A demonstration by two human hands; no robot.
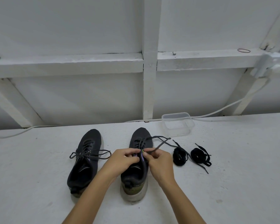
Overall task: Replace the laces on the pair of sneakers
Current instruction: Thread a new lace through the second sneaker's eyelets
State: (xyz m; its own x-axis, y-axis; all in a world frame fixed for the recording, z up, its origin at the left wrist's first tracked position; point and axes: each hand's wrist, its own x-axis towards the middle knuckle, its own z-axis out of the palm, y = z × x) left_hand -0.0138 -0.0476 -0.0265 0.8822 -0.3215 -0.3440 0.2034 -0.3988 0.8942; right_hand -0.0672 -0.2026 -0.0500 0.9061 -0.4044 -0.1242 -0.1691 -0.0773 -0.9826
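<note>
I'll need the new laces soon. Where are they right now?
In the head view, the two coiled black laces lie side by side on the white surface, right of the right sneaker, before the plastic tub.

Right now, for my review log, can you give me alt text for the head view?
Both hands work the grey lace at the tongue of the right sneaker: the left hand holds the tongue area, the right hand pinches the lace. The left sneaker stands beside it, laced, with two bundled black laces and a clear plastic container to the right on the white surface.
</note>
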